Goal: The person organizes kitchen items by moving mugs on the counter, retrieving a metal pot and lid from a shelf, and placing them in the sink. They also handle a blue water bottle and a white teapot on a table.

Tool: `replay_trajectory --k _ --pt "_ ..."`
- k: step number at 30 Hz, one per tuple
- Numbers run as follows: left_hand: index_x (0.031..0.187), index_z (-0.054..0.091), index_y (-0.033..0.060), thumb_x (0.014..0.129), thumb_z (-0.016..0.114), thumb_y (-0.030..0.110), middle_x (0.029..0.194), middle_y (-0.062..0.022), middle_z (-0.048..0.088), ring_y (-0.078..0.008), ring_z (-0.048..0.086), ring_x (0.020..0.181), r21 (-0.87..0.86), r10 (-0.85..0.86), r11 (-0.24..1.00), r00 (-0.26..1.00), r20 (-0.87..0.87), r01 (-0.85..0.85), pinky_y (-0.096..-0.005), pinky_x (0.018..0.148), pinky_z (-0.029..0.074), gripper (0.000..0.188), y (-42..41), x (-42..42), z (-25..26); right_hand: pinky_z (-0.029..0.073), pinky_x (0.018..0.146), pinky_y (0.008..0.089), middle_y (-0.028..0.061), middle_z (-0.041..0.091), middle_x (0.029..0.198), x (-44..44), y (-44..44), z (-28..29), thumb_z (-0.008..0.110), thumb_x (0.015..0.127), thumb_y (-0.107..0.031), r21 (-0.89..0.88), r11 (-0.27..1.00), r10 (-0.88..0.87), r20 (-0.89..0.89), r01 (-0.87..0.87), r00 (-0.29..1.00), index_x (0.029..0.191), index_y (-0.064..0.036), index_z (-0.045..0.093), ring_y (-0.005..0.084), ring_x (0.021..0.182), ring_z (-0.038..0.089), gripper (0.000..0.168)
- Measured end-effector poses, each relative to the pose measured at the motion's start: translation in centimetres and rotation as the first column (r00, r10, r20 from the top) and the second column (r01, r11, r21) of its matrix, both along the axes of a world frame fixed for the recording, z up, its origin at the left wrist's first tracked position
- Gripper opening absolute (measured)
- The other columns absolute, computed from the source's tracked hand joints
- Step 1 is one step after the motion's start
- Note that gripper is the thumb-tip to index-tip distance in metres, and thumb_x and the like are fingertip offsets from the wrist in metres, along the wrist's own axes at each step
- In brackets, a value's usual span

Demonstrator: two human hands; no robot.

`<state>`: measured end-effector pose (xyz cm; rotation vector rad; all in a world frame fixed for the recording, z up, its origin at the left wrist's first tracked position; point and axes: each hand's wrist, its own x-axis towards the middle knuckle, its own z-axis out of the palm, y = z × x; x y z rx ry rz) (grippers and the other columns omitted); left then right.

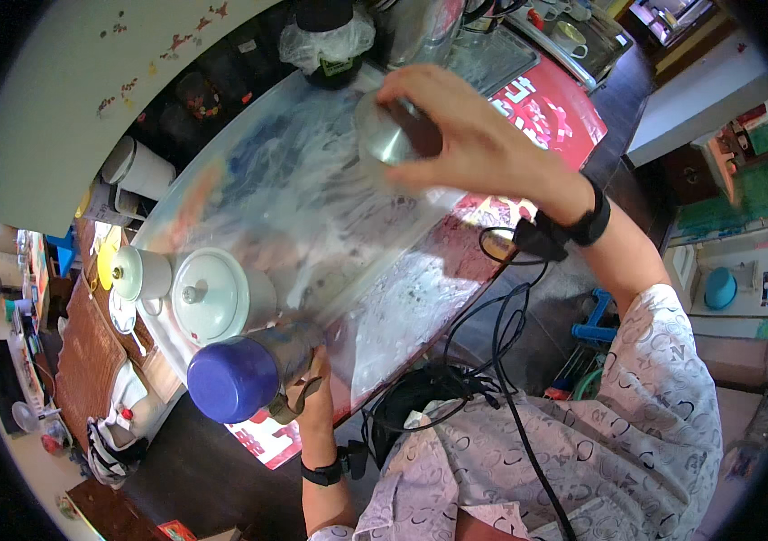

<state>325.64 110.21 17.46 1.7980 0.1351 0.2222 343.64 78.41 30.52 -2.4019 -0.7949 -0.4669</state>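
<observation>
My right hand [485,145], blurred, grips a shiny round metal cup or lid [394,138] above the far part of the table [275,196]. Which of the two it is I cannot tell. At the table's near left end my left hand [316,389] is around a large flask [292,348] with a blue-purple cap or base [235,380] and a dark strap [296,406]. The flask leans, its blue end toward the left. Close beside it stands a white enamel pot with a knobbed lid [211,291]. A smaller lidded white enamel mug [143,274] is left of that.
A dark jar wrapped in clear plastic [329,47] stands at the table's far side, near a clear tray [502,61]. Black cables [499,338] hang between the table edge and my body. White containers [140,169] line the back, and a blue-framed stool or cart [593,321] is at right.
</observation>
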Motion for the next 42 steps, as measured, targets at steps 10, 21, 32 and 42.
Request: replay_trajectory --k 10,21,32,42 --pt "0.124 0.067 -0.0005 0.088 0.079 0.013 0.126 -0.0105 0.067 -0.0238 0.062 0.116 0.018 0.052 0.999 0.988 -0.145 -0.05 -0.0374 0.102 0.047 0.04 0.1 -0.2 -0.2 0.045 0.102 0.0394 0.0166 0.056 0.124 2.8 -3.7 -2.4 0.08 0.077 -0.029 -0.098 0.985 -0.15 -0.086 0.141 0.985 0.128 -0.002 0.055 0.0346 0.118 0.055 0.064" --pt "0.118 0.07 -0.0011 0.087 0.079 0.009 0.121 -0.0104 0.069 -0.0227 0.064 0.111 -0.033 0.066 0.997 0.995 0.078 -0.064 -0.0354 0.098 0.049 0.034 -0.2 0.2 -2.0 0.044 0.105 0.0421 0.0223 0.055 0.128 3.4 -3.6 -2.9 0.081 0.074 -0.038 -0.029 0.994 -0.104 -0.121 0.101 0.987 0.131 0.0 0.055 0.0395 0.124 0.051 0.074" --pt "0.138 0.046 -0.0002 0.083 0.084 0.014 0.134 -0.0129 0.058 -0.0247 0.059 0.119 0.017 0.096 0.995 0.995 0.038 -0.096 -0.039 0.105 0.047 0.067 0.1 0.2 -3.4 0.042 0.108 0.041 0.0213 0.052 0.131 3.3 -4.1 -2.0 0.078 0.079 -0.038 -0.085 0.995 -0.062 -0.218 0.044 0.974 0.139 0.002 0.047 0.0369 0.126 0.05 0.078" --pt "0.136 0.049 0.0004 0.082 0.083 0.008 0.134 -0.0124 0.059 -0.0258 0.059 0.119 -0.117 0.106 0.987 0.994 -0.022 -0.108 -0.0388 0.104 0.048 0.065 -0.1 -0.5 -3.4 0.04 0.112 0.0383 0.0221 0.047 0.144 1.8 -5.1 -1.4 0.079 0.082 -0.045 -0.015 0.996 -0.084 -0.42 0.086 0.904 0.149 0.002 0.038 0.034 0.136 0.047 0.092"
